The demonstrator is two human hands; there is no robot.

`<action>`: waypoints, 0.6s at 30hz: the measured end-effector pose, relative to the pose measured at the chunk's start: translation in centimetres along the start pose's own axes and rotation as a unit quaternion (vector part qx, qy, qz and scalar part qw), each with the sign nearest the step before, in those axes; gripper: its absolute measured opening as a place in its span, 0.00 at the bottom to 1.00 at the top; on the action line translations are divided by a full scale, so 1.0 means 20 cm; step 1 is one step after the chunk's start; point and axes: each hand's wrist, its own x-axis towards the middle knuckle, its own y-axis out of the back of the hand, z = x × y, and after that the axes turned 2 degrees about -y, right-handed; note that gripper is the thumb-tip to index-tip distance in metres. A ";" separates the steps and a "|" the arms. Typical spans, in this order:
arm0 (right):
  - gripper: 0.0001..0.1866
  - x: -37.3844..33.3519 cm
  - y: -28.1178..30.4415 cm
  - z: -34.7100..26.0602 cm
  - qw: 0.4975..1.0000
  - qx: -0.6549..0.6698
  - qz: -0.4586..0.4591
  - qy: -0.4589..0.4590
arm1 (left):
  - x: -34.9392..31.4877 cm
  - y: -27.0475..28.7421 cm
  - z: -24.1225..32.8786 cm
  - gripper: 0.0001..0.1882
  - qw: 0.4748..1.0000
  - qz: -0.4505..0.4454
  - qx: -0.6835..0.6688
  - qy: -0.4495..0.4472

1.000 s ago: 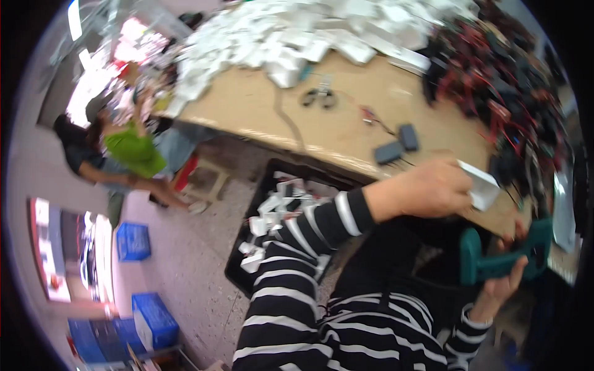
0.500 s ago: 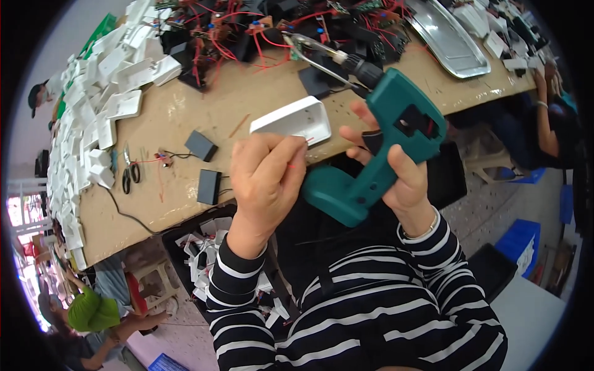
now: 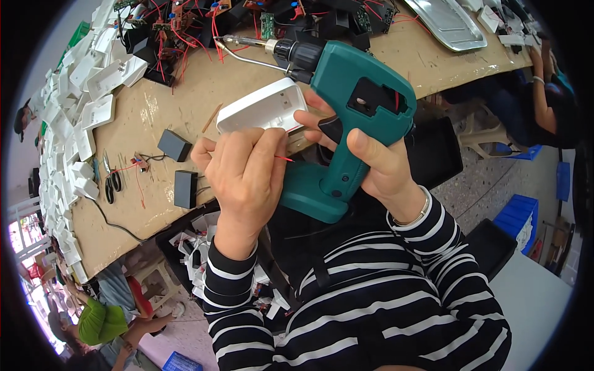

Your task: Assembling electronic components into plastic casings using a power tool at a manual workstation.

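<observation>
Looking down, we listed what we saw from the largest thing to the smallest:

Workbench: we saw a long tan wooden workbench (image 3: 204,93) spanning the upper view, so that parts lay within reach.

Housing pile: flat white plastic housings (image 3: 80,111) were heaped along the bench's left end, well apart from the hands, seemingly as stock.

Wired boards: a tangle of black modules with red wires (image 3: 185,37) lay at the far edge.

Tray: a shiny oblong metal tray (image 3: 448,25) sat at the upper right.

Driver: a teal plastic cordless screwdriver with a black chuck and long thin bit (image 3: 346,123) was raised above the bench edge, bit pointing up-left past the casing, which we judged kept it ready.

Right hand: our right hand (image 3: 371,161) was wrapped around the driver's grip, a finger near the trigger.

Left hand: our left hand (image 3: 247,173) was closed on the casing's near edge, fingers curled, steadying it beside the driver.

Casing: a white rounded rectangular plastic casing (image 3: 263,108) was held tilted, just beside the chuck and above the bench edge.

Black boxes: two small black rectangular boxes (image 3: 179,167) rested on the bench, left of the hands.

Red wire: a thin red wire (image 3: 284,159) poked from the left fingers.
</observation>
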 end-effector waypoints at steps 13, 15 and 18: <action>0.30 -0.02 -0.03 -0.06 0.986 -0.161 0.017 0.030 | 0.01 0.07 -0.02 0.09 0.976 -0.032 -0.211 0.036; 0.26 -0.04 -0.07 -0.04 0.981 -0.184 0.031 0.054 | 0.01 0.09 -0.01 0.08 0.973 -0.045 -0.223 0.037; 0.20 -0.06 -0.06 -0.04 0.961 -0.266 0.011 0.071 | 0.02 0.10 0.00 0.08 0.969 -0.064 -0.235 0.039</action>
